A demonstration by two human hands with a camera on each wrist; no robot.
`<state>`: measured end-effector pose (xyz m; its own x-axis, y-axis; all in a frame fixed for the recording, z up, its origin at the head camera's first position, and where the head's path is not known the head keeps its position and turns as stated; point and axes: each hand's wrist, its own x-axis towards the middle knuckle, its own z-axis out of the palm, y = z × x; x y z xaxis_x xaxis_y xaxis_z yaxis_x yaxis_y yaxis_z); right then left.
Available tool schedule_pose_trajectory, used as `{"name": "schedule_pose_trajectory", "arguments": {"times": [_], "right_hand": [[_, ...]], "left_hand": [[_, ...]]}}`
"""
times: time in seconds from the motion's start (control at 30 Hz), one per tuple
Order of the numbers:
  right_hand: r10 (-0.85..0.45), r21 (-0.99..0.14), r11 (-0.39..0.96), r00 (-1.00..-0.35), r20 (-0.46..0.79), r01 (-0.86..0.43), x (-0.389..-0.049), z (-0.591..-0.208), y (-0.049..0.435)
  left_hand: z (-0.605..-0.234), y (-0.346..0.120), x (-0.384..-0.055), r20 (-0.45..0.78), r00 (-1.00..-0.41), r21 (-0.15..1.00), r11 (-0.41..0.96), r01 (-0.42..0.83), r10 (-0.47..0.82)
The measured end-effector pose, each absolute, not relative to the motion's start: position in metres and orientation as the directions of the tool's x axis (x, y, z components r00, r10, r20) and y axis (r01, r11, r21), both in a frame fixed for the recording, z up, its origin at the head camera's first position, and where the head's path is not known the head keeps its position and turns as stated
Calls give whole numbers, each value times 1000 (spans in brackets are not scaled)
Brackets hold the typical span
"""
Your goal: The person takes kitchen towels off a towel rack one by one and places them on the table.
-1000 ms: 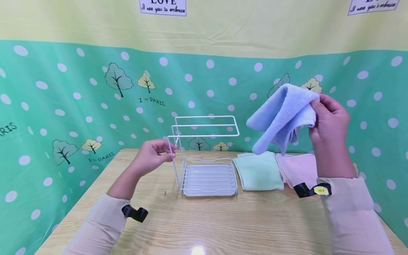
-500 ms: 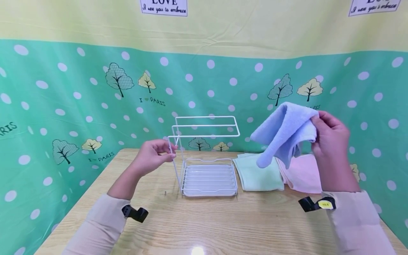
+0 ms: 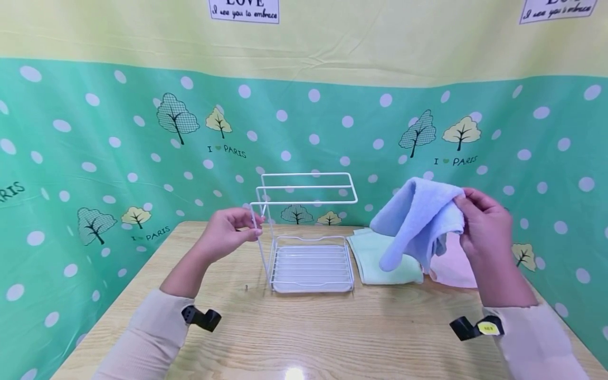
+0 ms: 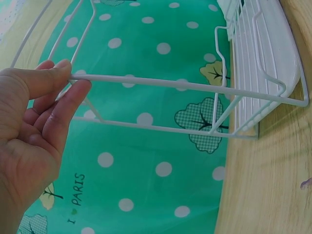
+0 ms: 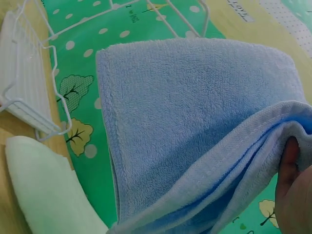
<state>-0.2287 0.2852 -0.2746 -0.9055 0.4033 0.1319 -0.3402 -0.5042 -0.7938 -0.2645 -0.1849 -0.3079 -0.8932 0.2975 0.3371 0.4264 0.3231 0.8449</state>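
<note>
With thumb and fingertips, my left hand (image 3: 231, 232) pinches the front left upright of a white wire rack (image 3: 304, 202). The rack stands on the table, with top bars above and a pale tray (image 3: 312, 269) in its base. On the right, my right hand (image 3: 489, 227) grips a blue towel (image 3: 423, 216) by its right side. Loosely folded, the towel hangs in the air right of the rack, in front of a folded green towel (image 3: 380, 258) and a pink towel (image 3: 453, 264). In the right wrist view the blue towel (image 5: 195, 107) fills the middle, and its folds hide most of the fingers.
The wooden table (image 3: 332, 338) holds everything, with a tiny grey object (image 3: 246, 287) left of the rack. Behind it hangs a green and yellow curtain (image 3: 313, 121) with dots and trees. The green towel lies close to the rack's right side.
My right hand has come down with the blue towel, lately shifting slightly left, so the towel now hangs lower over the green and pink towels. My left hand and the rack have stayed put.
</note>
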Motion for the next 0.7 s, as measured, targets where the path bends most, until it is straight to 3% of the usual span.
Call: {"name": "schedule_pose_trajectory", "arguments": {"times": [0.7], "right_hand": [[176,-896,-402,-976,125,-187,-200,-320,272]], "left_hand": [[-307,-184,-263,339,-893,845,322,427,296]]}}
